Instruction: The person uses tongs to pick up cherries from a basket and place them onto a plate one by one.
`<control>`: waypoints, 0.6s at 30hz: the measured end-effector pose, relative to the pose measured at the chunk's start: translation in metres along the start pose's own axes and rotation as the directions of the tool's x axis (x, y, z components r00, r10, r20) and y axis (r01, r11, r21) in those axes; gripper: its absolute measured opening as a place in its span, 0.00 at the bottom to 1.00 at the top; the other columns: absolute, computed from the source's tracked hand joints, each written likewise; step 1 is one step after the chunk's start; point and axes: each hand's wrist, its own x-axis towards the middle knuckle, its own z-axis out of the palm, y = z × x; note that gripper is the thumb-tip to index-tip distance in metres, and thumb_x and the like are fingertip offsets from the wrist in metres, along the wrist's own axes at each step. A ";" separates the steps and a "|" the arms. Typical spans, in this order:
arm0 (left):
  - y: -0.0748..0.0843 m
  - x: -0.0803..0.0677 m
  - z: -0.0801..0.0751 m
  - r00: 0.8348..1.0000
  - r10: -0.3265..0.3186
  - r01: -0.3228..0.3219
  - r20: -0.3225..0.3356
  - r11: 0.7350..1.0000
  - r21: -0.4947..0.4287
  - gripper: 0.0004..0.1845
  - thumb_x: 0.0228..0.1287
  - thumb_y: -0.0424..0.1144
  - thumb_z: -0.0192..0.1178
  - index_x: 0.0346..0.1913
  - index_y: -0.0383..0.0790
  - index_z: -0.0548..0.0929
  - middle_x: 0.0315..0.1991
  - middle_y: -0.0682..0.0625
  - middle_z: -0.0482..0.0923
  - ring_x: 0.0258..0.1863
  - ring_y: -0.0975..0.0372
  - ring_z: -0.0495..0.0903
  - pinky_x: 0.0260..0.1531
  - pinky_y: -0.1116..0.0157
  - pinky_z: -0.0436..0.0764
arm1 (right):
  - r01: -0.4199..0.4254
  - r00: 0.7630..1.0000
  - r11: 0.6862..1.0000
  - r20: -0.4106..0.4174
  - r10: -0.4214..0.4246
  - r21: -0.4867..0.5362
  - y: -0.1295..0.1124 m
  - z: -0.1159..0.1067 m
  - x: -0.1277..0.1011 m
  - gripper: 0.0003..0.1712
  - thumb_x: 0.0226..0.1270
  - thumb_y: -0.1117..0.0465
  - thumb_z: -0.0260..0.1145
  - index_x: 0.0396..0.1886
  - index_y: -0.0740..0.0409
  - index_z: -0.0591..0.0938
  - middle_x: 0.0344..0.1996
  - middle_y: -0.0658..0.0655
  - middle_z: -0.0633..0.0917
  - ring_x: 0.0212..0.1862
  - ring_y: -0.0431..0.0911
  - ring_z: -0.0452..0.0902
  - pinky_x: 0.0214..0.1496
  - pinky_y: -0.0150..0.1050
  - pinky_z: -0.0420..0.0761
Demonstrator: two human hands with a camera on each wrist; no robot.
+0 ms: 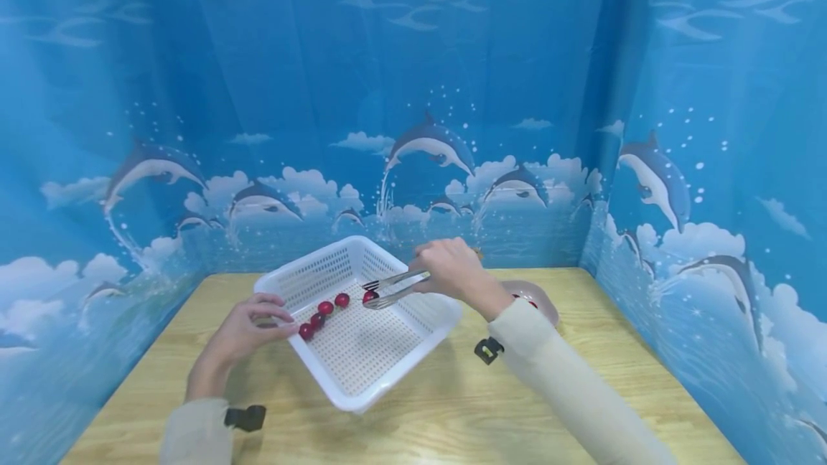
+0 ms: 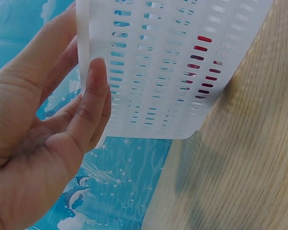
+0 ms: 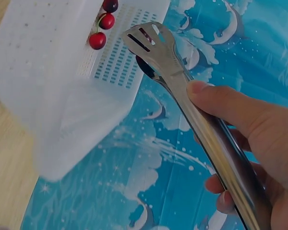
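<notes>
A white perforated basket point(image 1: 362, 350) sits tilted on the wooden table. My left hand point(image 1: 274, 318) grips its left wall, thumb point(image 2: 91, 100) inside and fingers outside the basket point(image 2: 158, 72). My right hand point(image 1: 426, 275) holds metal tongs point(image 1: 394, 289) over the basket, and a red cherry point(image 1: 370, 296) shows between the tong tips. Several cherries point(image 1: 326, 307) lie in a row along the basket's low left side. In the right wrist view the tongs point(image 3: 182, 81) point at the basket point(image 3: 53, 72), with cherries point(image 3: 97, 40) past their tips.
A pink bowl point(image 1: 541, 301) with red cherries stands on the table just behind my right wrist. Blue dolphin-print curtains point(image 1: 413, 128) close in the table at the back and both sides. Bare wood table point(image 1: 452, 407) lies in front of the basket.
</notes>
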 end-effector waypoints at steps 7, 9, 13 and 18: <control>-0.002 0.000 0.000 1.000 -0.006 0.006 0.002 1.000 -0.008 0.20 0.57 0.47 0.78 0.45 0.35 0.89 0.67 0.36 0.71 0.68 0.39 0.67 0.65 0.36 0.74 | -0.030 0.999 0.999 -0.016 0.031 0.018 0.014 -0.003 -0.018 0.17 0.59 0.42 0.77 0.46 0.38 0.92 0.41 0.46 0.91 0.24 0.36 0.72 0.15 0.26 0.57; -0.002 0.000 0.000 1.000 -0.001 0.001 0.000 1.000 -0.007 0.20 0.57 0.47 0.77 0.45 0.35 0.89 0.67 0.36 0.72 0.68 0.39 0.68 0.64 0.37 0.76 | -0.037 0.999 0.999 -0.024 0.037 0.016 0.018 -0.004 -0.023 0.17 0.59 0.41 0.77 0.47 0.38 0.92 0.41 0.46 0.91 0.24 0.37 0.72 0.15 0.26 0.55; -0.002 -0.001 0.000 1.000 0.005 -0.005 -0.003 1.000 -0.024 0.19 0.57 0.45 0.77 0.44 0.34 0.89 0.66 0.36 0.71 0.66 0.40 0.71 0.63 0.42 0.80 | -0.053 0.997 0.999 -0.047 0.053 0.013 0.027 -0.008 -0.033 0.17 0.58 0.43 0.78 0.46 0.40 0.92 0.40 0.47 0.91 0.24 0.37 0.73 0.16 0.26 0.54; -0.001 -0.001 0.000 1.000 0.008 -0.008 -0.006 1.000 -0.021 0.19 0.57 0.46 0.77 0.44 0.35 0.89 0.66 0.36 0.72 0.65 0.40 0.72 0.60 0.45 0.83 | -0.094 0.993 0.996 -0.070 0.094 0.013 0.040 -0.015 -0.046 0.17 0.59 0.45 0.79 0.47 0.42 0.92 0.46 0.50 0.91 0.29 0.41 0.82 0.15 0.27 0.52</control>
